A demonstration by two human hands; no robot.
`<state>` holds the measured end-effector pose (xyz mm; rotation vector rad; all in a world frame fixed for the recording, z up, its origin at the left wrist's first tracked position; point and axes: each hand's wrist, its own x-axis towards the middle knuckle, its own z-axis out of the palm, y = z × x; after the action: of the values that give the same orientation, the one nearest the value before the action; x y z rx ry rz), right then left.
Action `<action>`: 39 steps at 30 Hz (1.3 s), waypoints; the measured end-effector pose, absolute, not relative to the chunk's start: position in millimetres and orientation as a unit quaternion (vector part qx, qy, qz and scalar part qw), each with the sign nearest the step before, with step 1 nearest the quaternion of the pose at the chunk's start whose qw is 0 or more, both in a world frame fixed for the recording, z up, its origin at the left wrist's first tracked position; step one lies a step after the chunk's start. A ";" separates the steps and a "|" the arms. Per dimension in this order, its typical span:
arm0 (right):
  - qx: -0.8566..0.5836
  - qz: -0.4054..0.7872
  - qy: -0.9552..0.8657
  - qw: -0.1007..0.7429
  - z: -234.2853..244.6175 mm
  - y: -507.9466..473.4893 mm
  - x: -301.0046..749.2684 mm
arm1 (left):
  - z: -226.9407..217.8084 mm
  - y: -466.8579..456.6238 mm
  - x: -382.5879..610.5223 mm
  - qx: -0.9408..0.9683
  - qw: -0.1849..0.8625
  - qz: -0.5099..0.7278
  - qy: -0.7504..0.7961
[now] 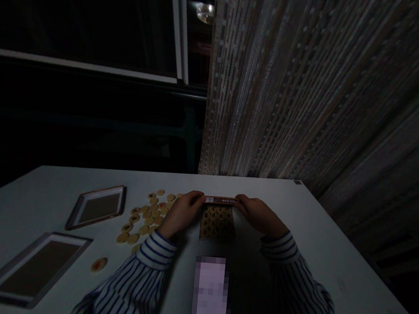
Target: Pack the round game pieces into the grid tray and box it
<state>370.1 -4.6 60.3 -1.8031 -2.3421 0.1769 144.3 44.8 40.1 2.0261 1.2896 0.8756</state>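
Observation:
A folded patterned game board (217,221) rests on the white table (64,183) in front of me. My left hand (182,212) grips its far left corner, and my right hand (258,214) grips its far right corner. Both sets of fingers are curled over the board's raised far edge (221,200). Just left of my left hand, several round tan game pieces (143,219) with dark markings are scattered in a loose heap. One more round piece (99,264) lies apart, nearer to me. Both my sleeves are striped.
Two shallow box halves with dark insides lie on the left, one at the back (97,206) and one near the front edge (34,269). A beaded curtain (311,87) hangs behind the table. A dark window (89,19) is at the back left. The room is dim.

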 end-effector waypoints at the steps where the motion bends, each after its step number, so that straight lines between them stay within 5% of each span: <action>1: -0.608 0.060 -0.787 0.090 60.2 -5.7 369.9 | 39.7 43.9 144.4 0.759 0.289 0.328 0.482; 39: -0.609 0.076 -0.781 0.115 41.0 -23.8 369.2 | 23.1 19.4 145.3 0.740 0.305 0.350 0.486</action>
<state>369.2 -23.8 41.0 -1.7847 -2.2890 0.2239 145.3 19.4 23.1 1.9604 1.2855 0.9279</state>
